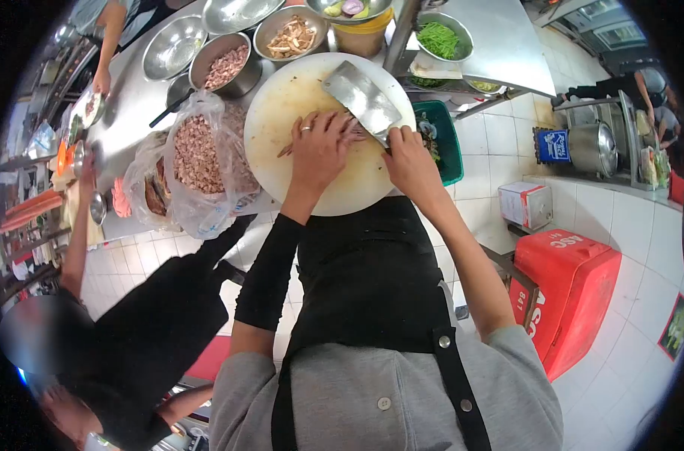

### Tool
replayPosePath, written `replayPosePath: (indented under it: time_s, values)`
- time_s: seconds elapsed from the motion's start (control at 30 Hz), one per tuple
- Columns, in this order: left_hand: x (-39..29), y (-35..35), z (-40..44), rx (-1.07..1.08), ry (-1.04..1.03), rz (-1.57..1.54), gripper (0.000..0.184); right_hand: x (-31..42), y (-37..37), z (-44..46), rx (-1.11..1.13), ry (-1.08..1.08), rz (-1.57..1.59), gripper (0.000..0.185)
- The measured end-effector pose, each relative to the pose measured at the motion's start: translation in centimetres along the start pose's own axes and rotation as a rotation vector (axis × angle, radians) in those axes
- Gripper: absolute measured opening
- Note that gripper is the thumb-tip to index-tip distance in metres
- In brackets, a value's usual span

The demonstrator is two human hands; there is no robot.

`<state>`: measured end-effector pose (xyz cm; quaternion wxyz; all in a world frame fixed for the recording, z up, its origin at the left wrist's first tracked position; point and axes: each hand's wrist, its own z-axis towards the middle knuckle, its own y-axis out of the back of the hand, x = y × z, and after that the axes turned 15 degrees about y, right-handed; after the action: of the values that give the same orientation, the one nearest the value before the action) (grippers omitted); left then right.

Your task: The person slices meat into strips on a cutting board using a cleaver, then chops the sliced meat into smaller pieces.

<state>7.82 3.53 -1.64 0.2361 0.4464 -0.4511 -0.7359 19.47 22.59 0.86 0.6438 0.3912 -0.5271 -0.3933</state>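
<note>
A cleaver (361,96) is in my right hand (408,154), its wide blade tilted over the round white cutting board (270,98). My left hand (319,148) wears a ring and presses down on thin brownish strips (353,132) of food, its fingers bent close to the blade. More strip ends show at the left of this hand. The hand covers the middle of the strips. Just left of the board sits a clear plastic bag (199,161) of diced meat.
Behind the board stand metal bowls of chopped meat (225,69) and sliced pieces (291,37). Green vegetables fill a bowl (441,41) at the right. A green bin (451,143) is below the board's right edge. A co-worker in black (154,323) stands at the left.
</note>
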Motion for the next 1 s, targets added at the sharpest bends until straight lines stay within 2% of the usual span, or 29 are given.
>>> replayPosePath:
  time_s: [0.1, 0.13, 0.23, 0.33, 0.37, 0.43, 0.53, 0.63, 0.73, 0.83, 0.97, 1.0]
  values:
    - [0.9, 1.4, 0.4, 0.109, -0.075, -0.038, 0.047, -0.8, -0.6, 1.0, 0.029, -0.021, -0.092, 0.031]
    - [1.1, 1.9, 0.5, 0.148, -0.102, -0.048, 0.046, -0.3, 0.4, 1.1, 0.020, -0.091, -0.053, 0.030]
    - [2.2, 2.5, 0.8, 0.185, -0.225, 0.038, 0.058, 0.7, 3.6, 1.3, -0.033, -0.226, 0.008, 0.022]
    - [0.1, 3.7, 0.6, 0.198, 0.040, -0.059, 0.070, 1.9, 5.3, 0.0, -0.081, -0.284, 0.156, 0.026]
    - [-0.4, 3.2, 0.5, 0.169, 0.039, -0.033, 0.070, 2.2, 4.6, -0.7, -0.149, -0.233, 0.124, 0.034]
    - [-1.0, 2.1, 0.8, 0.104, 0.042, 0.025, 0.070, 2.3, 3.2, -1.2, -0.047, -0.259, 0.104, 0.033]
    - [-1.6, 0.4, 1.0, 0.169, 0.145, 0.125, 0.057, 3.1, 3.4, -1.2, 0.047, -0.271, 0.047, 0.034]
    - [-1.9, 0.7, 1.0, 0.181, 0.187, 0.045, 0.047, 4.6, 5.0, -1.7, 0.057, -0.279, 0.048, 0.036]
    - [0.1, 0.6, 1.5, 0.004, -0.088, -0.026, 0.041, 4.5, 4.0, -1.4, 0.056, -0.266, 0.019, 0.037]
    - [1.8, 0.1, 2.2, 0.177, -0.190, -0.094, 0.036, 3.3, 2.5, 0.1, 0.092, -0.226, -0.039, 0.035]
    - [2.5, 0.1, 2.4, 0.187, -0.206, -0.163, 0.032, 5.0, 7.0, 1.0, 0.139, -0.263, 0.001, 0.034]
    - [2.6, 0.1, 2.3, 0.179, -0.205, -0.194, 0.032, 4.5, 6.0, 0.8, 0.137, -0.250, -0.002, 0.034]
